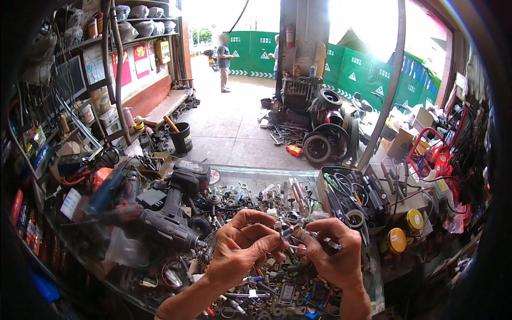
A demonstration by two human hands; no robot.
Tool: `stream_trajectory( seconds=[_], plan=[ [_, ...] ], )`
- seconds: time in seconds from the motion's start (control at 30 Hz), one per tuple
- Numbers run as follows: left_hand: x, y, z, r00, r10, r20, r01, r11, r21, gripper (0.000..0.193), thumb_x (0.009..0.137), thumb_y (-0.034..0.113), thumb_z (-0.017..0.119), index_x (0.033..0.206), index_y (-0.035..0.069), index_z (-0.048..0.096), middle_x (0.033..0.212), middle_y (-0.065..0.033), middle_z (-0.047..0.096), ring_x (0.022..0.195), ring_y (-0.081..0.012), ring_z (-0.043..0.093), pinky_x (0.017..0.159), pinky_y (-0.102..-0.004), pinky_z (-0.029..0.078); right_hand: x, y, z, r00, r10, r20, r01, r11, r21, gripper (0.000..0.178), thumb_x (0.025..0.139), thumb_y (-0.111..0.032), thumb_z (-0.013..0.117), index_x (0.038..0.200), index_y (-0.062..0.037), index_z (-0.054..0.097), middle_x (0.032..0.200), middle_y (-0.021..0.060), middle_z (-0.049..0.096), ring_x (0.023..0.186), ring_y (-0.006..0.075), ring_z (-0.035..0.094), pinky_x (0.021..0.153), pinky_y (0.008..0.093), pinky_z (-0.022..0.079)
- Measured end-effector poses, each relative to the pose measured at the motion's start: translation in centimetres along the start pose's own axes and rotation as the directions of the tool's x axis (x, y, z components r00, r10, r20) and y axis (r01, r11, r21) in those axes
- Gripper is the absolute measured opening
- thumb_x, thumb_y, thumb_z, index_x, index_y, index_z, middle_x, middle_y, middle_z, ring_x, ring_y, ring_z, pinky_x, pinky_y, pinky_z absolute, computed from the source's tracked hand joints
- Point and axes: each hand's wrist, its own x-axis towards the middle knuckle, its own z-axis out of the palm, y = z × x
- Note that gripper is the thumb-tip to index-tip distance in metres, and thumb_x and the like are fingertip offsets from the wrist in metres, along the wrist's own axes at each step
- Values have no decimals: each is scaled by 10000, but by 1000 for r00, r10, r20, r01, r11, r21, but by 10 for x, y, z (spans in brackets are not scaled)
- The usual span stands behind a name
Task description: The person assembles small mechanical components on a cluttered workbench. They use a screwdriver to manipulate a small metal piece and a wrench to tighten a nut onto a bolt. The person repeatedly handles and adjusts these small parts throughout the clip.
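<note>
Over a bench heaped with small metal parts [261, 296], both my hands meet at a small shiny metal piece [289, 232], its exact kind too small to tell. My left hand [240, 250] pinches its left end between thumb and forefinger, the other fingers curled. Thumb and bent forefinger of my right hand [336, 250] close on the piece from the right. Part of it is hidden behind the fingertips. A black cordless impact wrench [168, 224] lies on the bench left of my left hand.
Right of my hands stands a tray [325, 176] of tools and cables. Two yellow round lids [397, 240] sit farther right. Beyond the bench are a black bucket [181, 140], tyres [318, 148] and a motor scooter. A person [224, 61] stands outside near a green barrier [250, 53].
</note>
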Motion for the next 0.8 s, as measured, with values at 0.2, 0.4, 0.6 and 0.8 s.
stream_trajectory(
  seconds=[0.2, 0.4, 0.6, 0.8],
  plan=[
    [-3, -1, 4, 1000, -22, -5, 23, 996, 84, 301, 879, 58, 644, 1127, 8, 479, 892, -122, 686, 737, -149, 683, 463, -167, 421, -2, -4, -4, 998, -60, -14, 61, 996, 68, 217, 794, -64, 711, 980, 22, 640, 645, 40, 623, 554, 39, 549, 509, 203, 441],
    [-2, -5, 3, 999, -28, 32, 25, 995, 95, 149, 854, 6, 647, 983, -11, 575, 836, -131, 679, 713, -186, 687, 499, -216, 510, -1, -3, -4, 992, -130, -9, 130, 988, 86, 189, 812, -55, 701, 981, 15, 655, 714, 82, 667, 613, 94, 627, 555, 224, 486],
    [-2, -3, 5, 997, -63, 44, 61, 997, 40, 145, 876, 60, 651, 997, -10, 609, 852, -75, 678, 729, -124, 677, 487, -169, 451, -3, -4, -6, 993, -119, 12, 119, 992, 50, 160, 818, -65, 704, 942, 18, 647, 761, 106, 686, 660, 136, 669, 586, 239, 509],
    [2, -8, 0, 995, -95, -4, 95, 995, 24, 142, 850, 20, 662, 973, -21, 604, 815, -117, 678, 703, -187, 694, 472, -203, 515, -4, 2, 2, 993, -115, 3, 114, 992, 43, 146, 821, -76, 704, 903, 19, 630, 719, 107, 669, 626, 152, 658, 571, 257, 507]
  ],
)
